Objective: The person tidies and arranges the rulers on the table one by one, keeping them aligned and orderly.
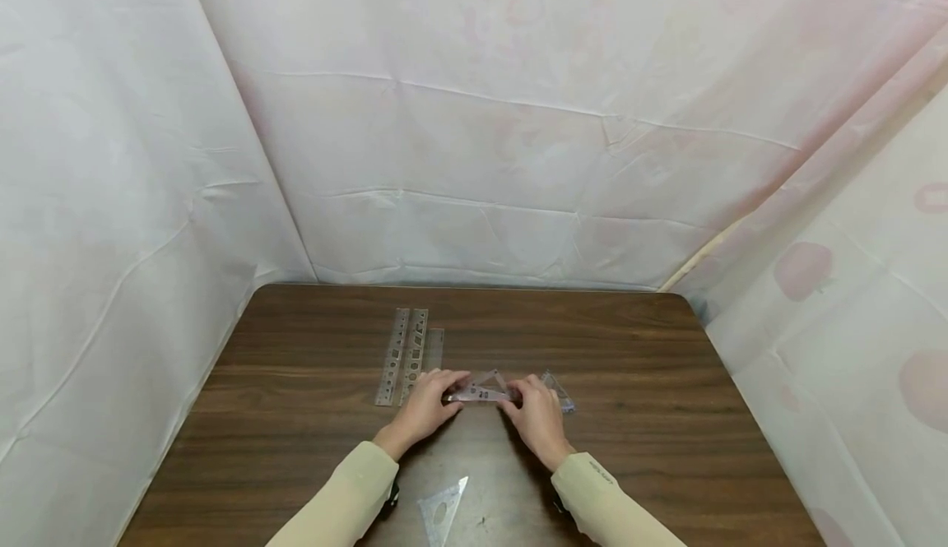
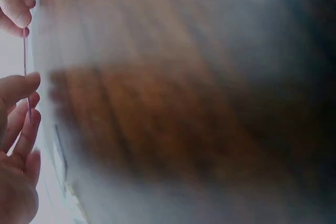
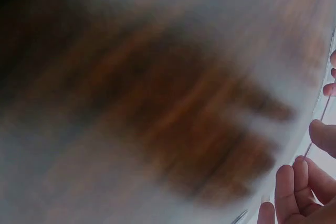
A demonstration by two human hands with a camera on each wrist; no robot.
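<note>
A clear plastic set square (image 1: 480, 391) stands tilted up off the brown table (image 1: 311, 415), held between both hands. My left hand (image 1: 450, 387) pinches its left end and my right hand (image 1: 514, 396) pinches its right end. In the left wrist view the set square's thin edge (image 2: 24, 59) runs between thumb and fingers of the left hand (image 2: 27, 100). The right wrist view shows the same thin edge (image 3: 318, 123) above the right hand (image 3: 310, 156). Most of both wrist views is blurred.
Several clear stencil rulers (image 1: 406, 355) lie side by side left of the hands. A second set square (image 1: 559, 391) lies flat behind the right hand. A third set square (image 1: 443, 507) lies near the front edge between the sleeves. White sheeting walls the table on three sides.
</note>
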